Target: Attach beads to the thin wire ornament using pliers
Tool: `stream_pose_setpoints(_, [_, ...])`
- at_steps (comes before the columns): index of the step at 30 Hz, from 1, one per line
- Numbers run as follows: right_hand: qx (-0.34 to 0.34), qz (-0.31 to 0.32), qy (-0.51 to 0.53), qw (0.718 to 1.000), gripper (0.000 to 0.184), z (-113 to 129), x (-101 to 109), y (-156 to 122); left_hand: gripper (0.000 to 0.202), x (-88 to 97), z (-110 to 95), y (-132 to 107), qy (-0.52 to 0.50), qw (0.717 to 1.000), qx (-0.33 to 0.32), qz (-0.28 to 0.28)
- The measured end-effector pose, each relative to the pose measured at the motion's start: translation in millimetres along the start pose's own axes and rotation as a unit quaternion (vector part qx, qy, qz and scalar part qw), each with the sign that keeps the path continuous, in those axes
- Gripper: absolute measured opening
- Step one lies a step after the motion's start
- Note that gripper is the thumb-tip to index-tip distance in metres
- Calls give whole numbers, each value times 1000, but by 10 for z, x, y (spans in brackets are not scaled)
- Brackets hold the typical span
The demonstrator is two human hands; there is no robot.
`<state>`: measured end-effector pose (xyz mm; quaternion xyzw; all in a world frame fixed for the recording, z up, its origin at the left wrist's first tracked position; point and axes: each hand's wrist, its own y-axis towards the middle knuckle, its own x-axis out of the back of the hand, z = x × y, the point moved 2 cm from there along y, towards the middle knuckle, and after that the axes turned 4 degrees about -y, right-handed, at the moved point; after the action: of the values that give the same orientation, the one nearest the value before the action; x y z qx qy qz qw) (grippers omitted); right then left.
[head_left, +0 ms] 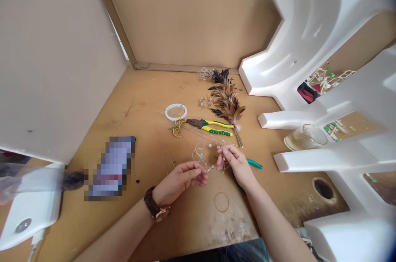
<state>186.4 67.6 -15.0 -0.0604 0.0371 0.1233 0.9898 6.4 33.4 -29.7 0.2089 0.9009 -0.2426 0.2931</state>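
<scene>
Beaded wire loop (208, 156), roughly round, no clear long axis, stray ends pointing left, sits above mid-board; left hand (181, 179) and right hand (235, 164) pinch its sides; yellow-handled pliers (213, 127) lie just far.

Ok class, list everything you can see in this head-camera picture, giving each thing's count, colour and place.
Feather bunch: one, brown and black, back centre.
Pliers: one pair, yellow and green handles, centre.
Plastic ring: one, white, left of pliers.
Threads: one bundle, multicoloured, below plastic ring.
Wire tangles: two, silver, left of feathers.
Drinking glass: one, clear, right.
Moulded shell: one, white, upper right.
Beaded wire ring: one, silver, between hands.
Handled tool: one, teal, by right hand.
Wristwatch: one, brown, left wrist.
Left hand: one, beside ring.
Right hand: one, pinching ring.
</scene>
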Motion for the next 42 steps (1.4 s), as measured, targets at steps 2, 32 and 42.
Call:
stream_pose_setpoints(2, [-1, 2, -1, 1000, 26, 4, 0, -1, 14, 0, 1, 0, 0, 1000, 0, 0])
stream_pose_setpoints(32, [-83, 36, 136, 987, 28, -80, -30, 17, 19, -27, -42, -17, 17, 999, -35, 2])
stream_pose_setpoints(42, [-76, 57, 147, 985, 26, -83, -61, 9, 19, -28, -17, -25, 20, 998, -51, 10])
